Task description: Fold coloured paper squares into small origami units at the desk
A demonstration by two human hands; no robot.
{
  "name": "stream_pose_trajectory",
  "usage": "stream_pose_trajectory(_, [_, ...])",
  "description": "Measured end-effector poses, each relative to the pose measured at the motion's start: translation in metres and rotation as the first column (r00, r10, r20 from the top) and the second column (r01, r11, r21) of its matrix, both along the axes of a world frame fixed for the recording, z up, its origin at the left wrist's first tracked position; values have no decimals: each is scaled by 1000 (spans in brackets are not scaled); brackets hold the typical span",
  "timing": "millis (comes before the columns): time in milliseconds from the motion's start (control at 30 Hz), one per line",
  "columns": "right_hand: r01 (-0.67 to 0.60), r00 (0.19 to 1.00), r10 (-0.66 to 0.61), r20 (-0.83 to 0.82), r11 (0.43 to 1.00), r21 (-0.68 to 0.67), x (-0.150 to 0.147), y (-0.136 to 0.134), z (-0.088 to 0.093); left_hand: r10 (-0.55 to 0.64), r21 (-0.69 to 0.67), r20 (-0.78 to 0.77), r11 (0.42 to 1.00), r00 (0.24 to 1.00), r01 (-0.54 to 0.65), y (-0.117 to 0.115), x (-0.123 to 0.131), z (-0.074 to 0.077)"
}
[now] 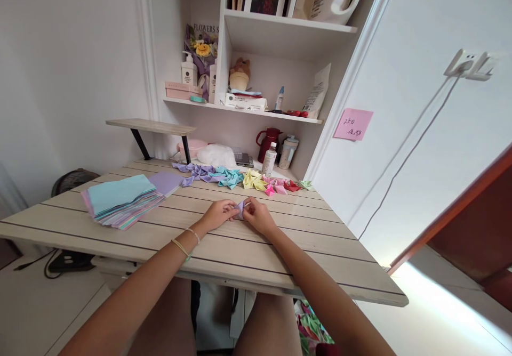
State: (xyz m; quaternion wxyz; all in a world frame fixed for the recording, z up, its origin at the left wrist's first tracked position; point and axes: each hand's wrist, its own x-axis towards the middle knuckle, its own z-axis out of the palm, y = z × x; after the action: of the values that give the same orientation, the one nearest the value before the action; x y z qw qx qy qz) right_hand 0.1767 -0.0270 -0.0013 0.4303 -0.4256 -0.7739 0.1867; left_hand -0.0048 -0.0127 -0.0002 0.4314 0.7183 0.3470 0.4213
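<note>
Both of my hands meet over the middle of the wooden table (pixel 304 249), pinching a small folded purple paper piece (pixel 240 208) between them. My left hand (pixel 218 215) grips its left side with curled fingers. My right hand (pixel 258 216) holds its right side, fingers closed on it. Beyond them a row of folded paper pieces (pixel 240 177) in purple, blue, yellow, pink, red and green lies across the table. A stack of coloured paper sheets (pixel 122 199) sits to the left, blue sheet on top.
At the table's back stand a red kettle (pixel 270 142), a small bottle (pixel 269 159), a cup (pixel 288 151) and a white plastic bag (pixel 217 155). Shelves above hold bottles, boxes and a plush toy. A pink note (pixel 352 124) sticks on the right wall. More folded papers lie below the table (pixel 314 326).
</note>
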Motion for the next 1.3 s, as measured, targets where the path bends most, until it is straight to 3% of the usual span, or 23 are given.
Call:
stream_pose_trajectory(167, [5,1000,-5,11,999,-49,-1,-2,-1,-171,-59,13,983,985,171,-2,2,-1])
stream_pose_trajectory(267, [-18,1000,19,17,1000,-22,-1,-2,1,-153,-93,48,983,987,157,0,1,-1])
stream_pose_trajectory(400, [-44,990,25,138,989,139,-1,-5,4,-55,-174,128,982,990,77,3,2,-2])
stream_pose_trajectory(667, [172,920,-236,314,961,219,-7,-10,1,-86,-246,147,962,985,121,4,1,1])
stream_pose_trajectory(933, [-25,955,-52,291,967,253,0,-6,3,-83,-301,186,944,979,137,1,1,5])
stream_pose_trajectory(1133, [-8,941,-94,324,954,299,-2,-4,-2,-84,-340,169,930,982,139,3,1,5])
stream_pose_trajectory(1300, [-23,939,-68,336,965,260,-6,-7,0,-96,-333,209,929,973,163,4,0,3])
